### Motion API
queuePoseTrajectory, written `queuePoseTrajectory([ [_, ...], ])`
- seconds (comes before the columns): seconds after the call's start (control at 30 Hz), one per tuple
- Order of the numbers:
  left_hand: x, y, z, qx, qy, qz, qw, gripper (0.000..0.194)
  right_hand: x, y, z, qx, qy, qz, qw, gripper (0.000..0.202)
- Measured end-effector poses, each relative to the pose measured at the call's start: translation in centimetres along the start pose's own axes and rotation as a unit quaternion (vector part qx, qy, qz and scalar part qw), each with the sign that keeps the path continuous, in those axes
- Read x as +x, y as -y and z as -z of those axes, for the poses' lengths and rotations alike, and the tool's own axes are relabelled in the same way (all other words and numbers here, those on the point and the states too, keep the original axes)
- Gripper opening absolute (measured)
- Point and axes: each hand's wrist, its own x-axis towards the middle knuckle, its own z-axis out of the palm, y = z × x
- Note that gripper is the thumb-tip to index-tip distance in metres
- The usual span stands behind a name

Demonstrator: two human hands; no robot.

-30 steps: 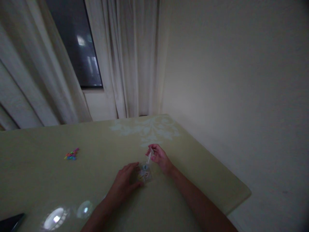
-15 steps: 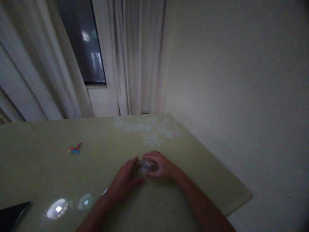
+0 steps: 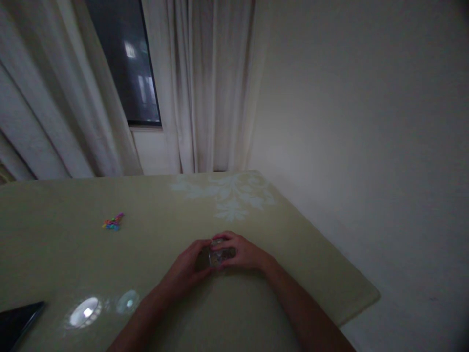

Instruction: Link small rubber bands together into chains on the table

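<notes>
- We have a small clear container (image 3: 215,259) on the near part of the table (image 3: 293,234), right of the middle; what it contains is too blurred to name.
- Our left hand (image 3: 183,270) grips its left side between bent fingers and thumb.
- Our right hand (image 3: 245,253) grips it from the right, fingers over the far edge, thumb near.
- We judge it light, smooth and slightly slippery, perhaps thin-walled; opposite side edges offer the best hold, with gentle pressure.
- Far to the left we see small colourful pieces (image 3: 113,223); near left, a dark flat object (image 3: 20,320).
- Beyond the table hang pale curtains (image 3: 216,98).
</notes>
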Motion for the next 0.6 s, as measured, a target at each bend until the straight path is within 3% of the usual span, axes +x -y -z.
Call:
queuePoseTrajectory([
  [0.2, -0.1, -0.8, 0.0, 0.044, -0.016, -0.005, 0.999, 0.044, -0.2, -0.5, 1.0, -0.021, -0.026, -0.014, 0.999, 0.069],
  [0.6, -0.5, -1.1, -0.6, 0.066, -0.012, -0.006, 0.998, 0.052, -0.9, 0.1, 0.7, -0.154, -0.025, -0.049, 0.987, 0.065],
])
